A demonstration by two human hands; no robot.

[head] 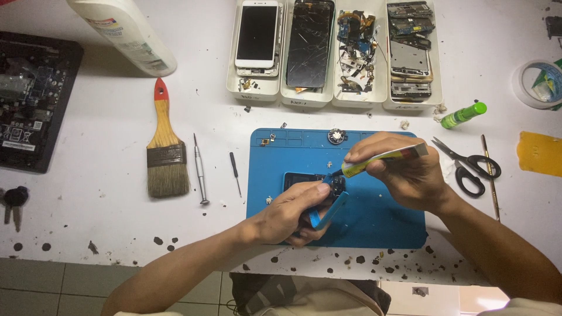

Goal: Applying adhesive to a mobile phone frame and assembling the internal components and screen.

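My left hand grips a phone in a blue frame, tilted up over the blue work mat. The phone's dark inner parts face up beside my thumb. My right hand pinches a small yellow glue tube, its thin black nozzle touching the top of the phone. A dark flat part lies on the mat just behind my left hand.
Several white trays hold phones and loose parts at the back. A paintbrush, two small screwdrivers, black scissors, a green-capped bottle, tape roll, white bottle and an open device lie around.
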